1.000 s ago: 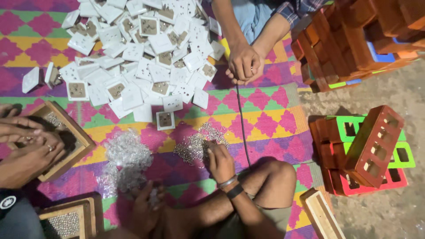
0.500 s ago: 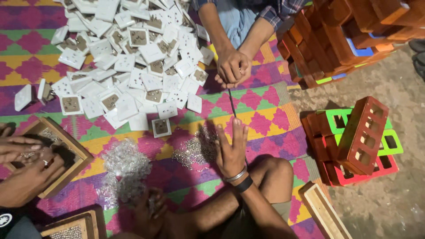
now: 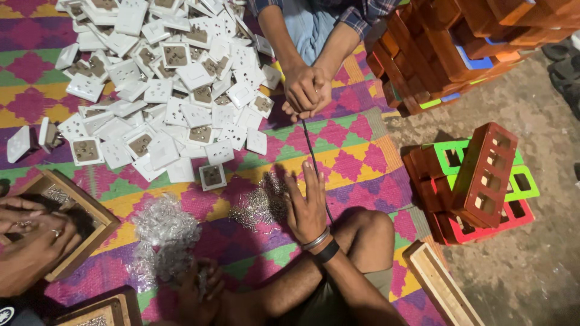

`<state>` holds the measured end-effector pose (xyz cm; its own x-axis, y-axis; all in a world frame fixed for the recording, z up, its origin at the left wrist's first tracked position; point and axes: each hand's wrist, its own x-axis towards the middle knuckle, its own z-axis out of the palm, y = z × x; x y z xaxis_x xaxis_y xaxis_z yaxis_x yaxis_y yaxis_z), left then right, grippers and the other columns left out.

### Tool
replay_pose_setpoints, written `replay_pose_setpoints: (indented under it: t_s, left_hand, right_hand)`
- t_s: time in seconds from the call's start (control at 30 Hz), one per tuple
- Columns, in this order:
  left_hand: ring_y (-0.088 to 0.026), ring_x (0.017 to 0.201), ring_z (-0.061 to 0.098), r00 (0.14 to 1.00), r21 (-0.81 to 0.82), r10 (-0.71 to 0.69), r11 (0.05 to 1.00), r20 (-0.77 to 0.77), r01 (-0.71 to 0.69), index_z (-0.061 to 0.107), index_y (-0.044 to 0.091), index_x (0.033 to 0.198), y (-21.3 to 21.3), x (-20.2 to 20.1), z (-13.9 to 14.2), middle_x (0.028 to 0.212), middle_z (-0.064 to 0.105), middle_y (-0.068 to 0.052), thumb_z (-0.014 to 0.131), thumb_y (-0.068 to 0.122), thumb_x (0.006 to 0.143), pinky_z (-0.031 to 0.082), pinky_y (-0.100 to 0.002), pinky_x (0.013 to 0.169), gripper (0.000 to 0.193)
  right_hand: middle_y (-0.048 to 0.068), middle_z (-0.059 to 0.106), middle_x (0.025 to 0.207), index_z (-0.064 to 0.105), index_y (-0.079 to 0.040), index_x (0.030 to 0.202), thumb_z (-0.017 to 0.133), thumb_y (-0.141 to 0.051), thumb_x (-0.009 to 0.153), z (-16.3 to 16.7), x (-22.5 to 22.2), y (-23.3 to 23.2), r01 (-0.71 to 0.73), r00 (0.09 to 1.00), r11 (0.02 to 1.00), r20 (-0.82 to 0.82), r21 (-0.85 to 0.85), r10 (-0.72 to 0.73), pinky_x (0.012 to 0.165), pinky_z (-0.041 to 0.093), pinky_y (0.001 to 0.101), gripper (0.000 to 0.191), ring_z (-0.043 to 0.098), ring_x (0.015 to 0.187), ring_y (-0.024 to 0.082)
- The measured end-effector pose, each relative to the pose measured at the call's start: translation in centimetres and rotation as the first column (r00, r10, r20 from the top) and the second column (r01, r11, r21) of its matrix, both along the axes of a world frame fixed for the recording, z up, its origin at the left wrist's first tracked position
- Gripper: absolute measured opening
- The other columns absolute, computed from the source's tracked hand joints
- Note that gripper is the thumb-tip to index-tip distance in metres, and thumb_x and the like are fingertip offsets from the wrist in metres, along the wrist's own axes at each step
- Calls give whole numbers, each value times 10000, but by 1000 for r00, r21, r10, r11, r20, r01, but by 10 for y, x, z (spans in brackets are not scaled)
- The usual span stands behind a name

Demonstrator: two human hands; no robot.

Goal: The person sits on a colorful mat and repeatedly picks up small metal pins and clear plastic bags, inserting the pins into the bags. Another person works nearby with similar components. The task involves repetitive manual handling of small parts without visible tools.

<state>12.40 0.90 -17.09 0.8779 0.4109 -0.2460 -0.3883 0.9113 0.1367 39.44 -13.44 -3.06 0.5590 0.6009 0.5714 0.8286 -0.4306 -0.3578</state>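
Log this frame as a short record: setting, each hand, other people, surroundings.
setting: patterned mat on the ground
right hand: open, fingers spread at a pile of small metal screws
left hand: in shadow by a clear plastic bag; grip unclear
others: opposite person's clasped hands; another's hands in a wooden tray
nearby: white switch plates; red hollow blocks

two piles of small screws (image 3: 257, 205), one big heap of white switch plates (image 3: 175, 78) (too many to count), three wooden trays (image 3: 90, 211).
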Motion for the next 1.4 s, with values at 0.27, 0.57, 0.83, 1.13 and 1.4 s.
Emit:
replay_pose_setpoints:
  t_s: [0.27,0.57,0.83,1.13,1.4]
  left_hand:
    - [-171,708,498,999,-14,-13,1000,-33,13,647,6,1084,1,0,5,872,527,-97,467,334,1106,413,-252,458,374]
    - [-161,707,494,999,-40,-1,999,-39,0,651,21,1109,-15,-18,17,889,530,-88,480,321,1134,404,-251,492,345]
    - [-155,696,499,997,-68,-17,998,-69,12,661,35,1099,-7,-4,19,890,545,-87,477,340,1121,405,-250,479,356]
    - [-176,644,515,996,-34,0,999,-94,-3,673,20,1031,-3,5,25,825,571,-93,514,341,1066,412,-269,427,360]
    - [-166,654,503,992,-30,2,1000,-123,-6,662,13,1022,-5,2,25,840,553,-93,520,335,1069,403,-260,445,355]
  right_hand:
    - [285,330,1611,499,-95,1503,646,-83,971,9,4,-2,32,999,999,-1,-2,-32,1248,246,655,551,339,1515,462]
    - [190,706,1142,707,-14,1182,587,-123,1039,-1,26,-5,220,866,957,-490,188,-103,966,530,413,216,670,1101,290]
    - [180,737,874,751,0,1054,679,-135,945,-1,41,21,280,626,959,-767,51,-142,730,551,404,189,690,791,278]
    - [208,655,978,703,-30,980,692,-135,888,16,45,43,118,905,990,-402,-81,-141,817,518,500,140,637,921,417]
    - [217,649,956,693,-25,1008,654,-131,933,-7,42,37,67,916,997,-393,-46,-80,815,506,494,136,621,925,428]
